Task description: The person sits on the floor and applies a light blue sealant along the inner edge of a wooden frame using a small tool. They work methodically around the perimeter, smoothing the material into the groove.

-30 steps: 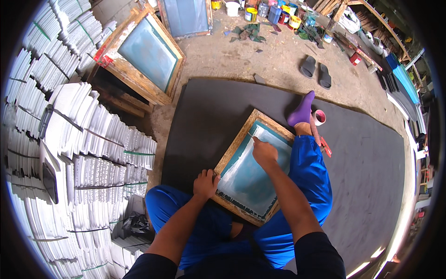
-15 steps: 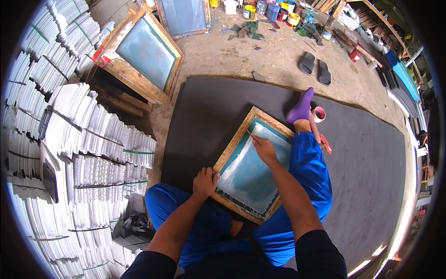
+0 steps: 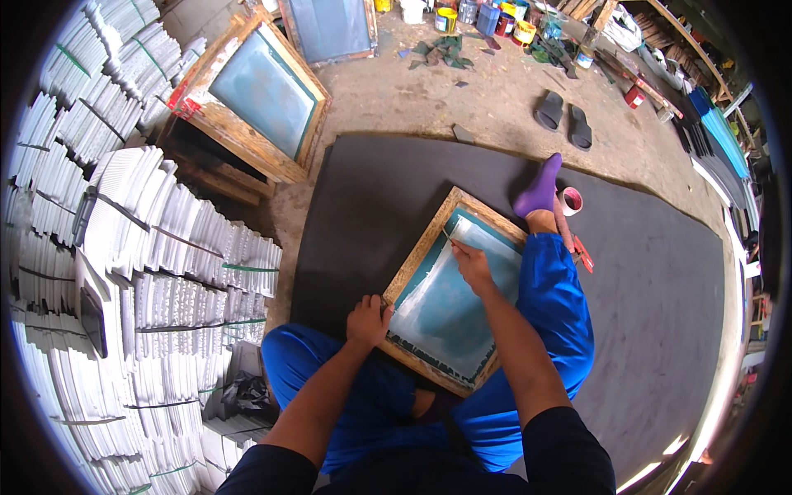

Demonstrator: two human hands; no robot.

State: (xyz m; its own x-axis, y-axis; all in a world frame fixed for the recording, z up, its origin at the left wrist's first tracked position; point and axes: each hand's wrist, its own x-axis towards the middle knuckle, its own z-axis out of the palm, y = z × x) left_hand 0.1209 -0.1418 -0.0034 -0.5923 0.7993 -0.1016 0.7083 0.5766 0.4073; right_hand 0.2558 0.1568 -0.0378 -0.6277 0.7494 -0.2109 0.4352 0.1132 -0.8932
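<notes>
A wooden-framed printing screen (image 3: 487, 307) with blue-green mesh lies tilted across my lap and the black mat. My left hand (image 3: 368, 321) is closed round the left side of its frame; a small dark spot shows by the thumb, too small to name. Over the upper part of the mesh, my right hand (image 3: 473, 266) pinches a thin slim tool (image 3: 448, 235) whose tip touches or hovers near the pale strip along the mesh edge. Whether it is a brush or a blade I cannot tell.
A roll of tape (image 3: 570, 200) and a red-handled tool (image 3: 582, 256) lie beside my purple-socked foot. Bundled white sheets (image 3: 181, 305) are stacked at left. Another framed screen (image 3: 264, 95) leans behind. Black slippers (image 3: 580, 128) and paint cans (image 3: 523, 33) stand farther off.
The whole view has shifted slightly. My right hand keeps its pinch on the thin tool near the mesh's upper left edge, and my left hand stays on the frame.
</notes>
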